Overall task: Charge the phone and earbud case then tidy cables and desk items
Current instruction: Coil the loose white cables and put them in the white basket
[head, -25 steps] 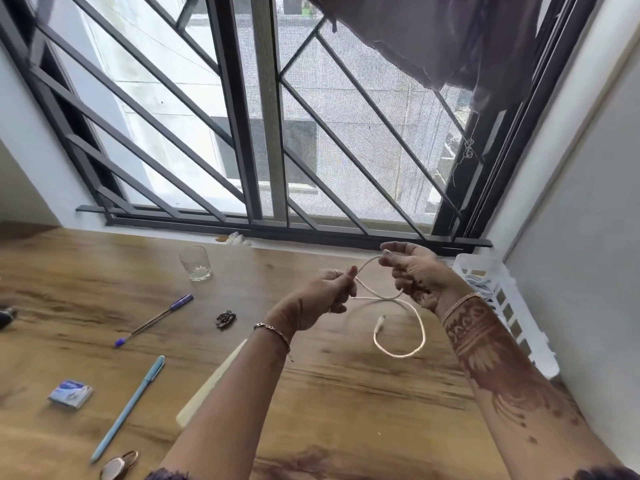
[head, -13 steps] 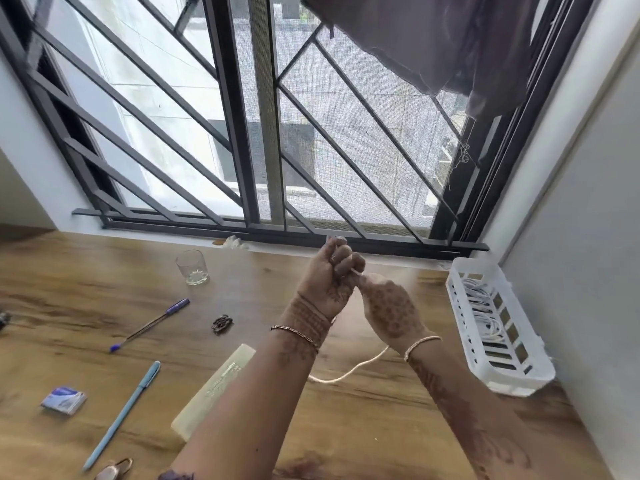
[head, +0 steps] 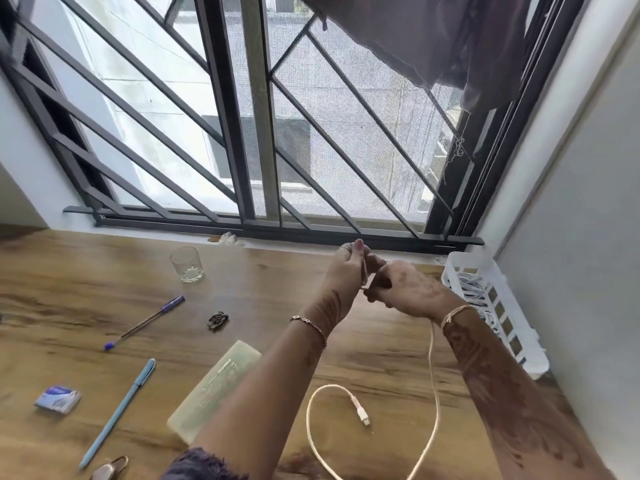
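Observation:
A white charging cable (head: 432, 386) hangs from my two hands above the wooden desk (head: 377, 358). Its loose end curls on the desk, and the plug (head: 360, 412) lies flat there. My left hand (head: 348, 268) and my right hand (head: 405, 289) meet near the window sill, both closed on a bunched part of the cable. A white plastic basket (head: 530, 344) at the right wall holds other coiled white cables (head: 474, 292). No phone or earbud case is in view.
On the desk to the left lie a glass (head: 186, 264), a dark blue pen (head: 145, 322), a light blue pen (head: 117, 412), a small dark clip (head: 218, 320), a pale green case (head: 214, 386) and a small blue-white box (head: 58, 404). The barred window runs along the back.
The hands came together near the sill, then shifted slightly right. More cable is now loose, hanging from the right hand and looping on the desk with the plug showing.

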{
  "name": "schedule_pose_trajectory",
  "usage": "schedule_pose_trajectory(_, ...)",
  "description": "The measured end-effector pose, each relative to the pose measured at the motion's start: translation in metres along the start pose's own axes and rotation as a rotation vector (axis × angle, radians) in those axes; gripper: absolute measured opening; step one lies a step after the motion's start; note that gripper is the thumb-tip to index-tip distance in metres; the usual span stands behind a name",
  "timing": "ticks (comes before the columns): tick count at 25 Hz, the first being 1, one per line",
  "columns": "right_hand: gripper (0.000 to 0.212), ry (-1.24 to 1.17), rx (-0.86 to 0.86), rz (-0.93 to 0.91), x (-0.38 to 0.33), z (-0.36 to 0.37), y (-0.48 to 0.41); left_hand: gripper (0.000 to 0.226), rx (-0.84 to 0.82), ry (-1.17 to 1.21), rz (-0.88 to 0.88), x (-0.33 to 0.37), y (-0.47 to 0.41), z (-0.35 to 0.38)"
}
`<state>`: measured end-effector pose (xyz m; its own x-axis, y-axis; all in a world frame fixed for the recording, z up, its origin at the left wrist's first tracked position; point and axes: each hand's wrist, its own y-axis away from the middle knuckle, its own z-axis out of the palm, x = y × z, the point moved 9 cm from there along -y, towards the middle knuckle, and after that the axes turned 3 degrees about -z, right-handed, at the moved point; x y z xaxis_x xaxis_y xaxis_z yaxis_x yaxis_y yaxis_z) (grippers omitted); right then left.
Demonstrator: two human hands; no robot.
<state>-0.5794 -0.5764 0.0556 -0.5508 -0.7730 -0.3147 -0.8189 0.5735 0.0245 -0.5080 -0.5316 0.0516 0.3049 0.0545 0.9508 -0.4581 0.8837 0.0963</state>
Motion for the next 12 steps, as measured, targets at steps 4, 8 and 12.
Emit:
schedule_pose_trajectory(4,0.018,-0.241,-0.133,0.056,0.004,-0.001,0.009,0.026,-0.010,-0.357,0.121,-0.001,0.002,-0.006)
schedule_pose_trajectory(8,0.013,-0.410,0.111,0.143,0.012,-0.035,0.017,0.028,-0.092,-0.725,0.102,-0.023,0.001,-0.013)
schedule_pose_trajectory(12,0.004,-0.599,0.210,0.061,0.009,-0.050,0.011,0.039,-0.142,-0.468,-0.040,-0.036,0.006,-0.024)
